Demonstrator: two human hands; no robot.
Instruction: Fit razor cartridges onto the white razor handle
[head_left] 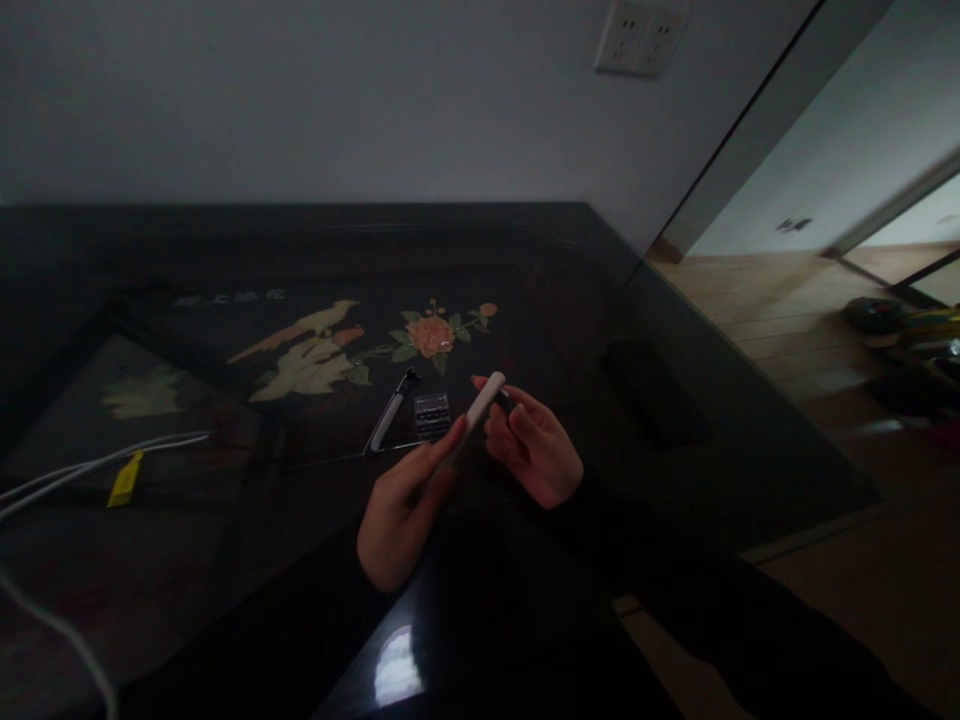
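Observation:
My left hand (405, 510) is closed around a slim white pen-like stick (484, 397), which points up and away from me. Close beside its upper end, my right hand (536, 445) pinches a small dark piece (503, 400), mostly hidden by the fingers. I cannot tell whether that piece touches the stick. Just beyond my left hand lies a slim grey-and-black tool (391, 412) with a small angled black head. To its right is a small clear case (432, 416) with several dark rows inside.
The dark glossy table (480, 240) carries an inlaid bird-and-flower picture (315, 350). A white cable (97, 463) with a yellow tag (124, 481) lies at left. A dark flat object (652, 390) sits at right. Behind is a wall with sockets (641, 38).

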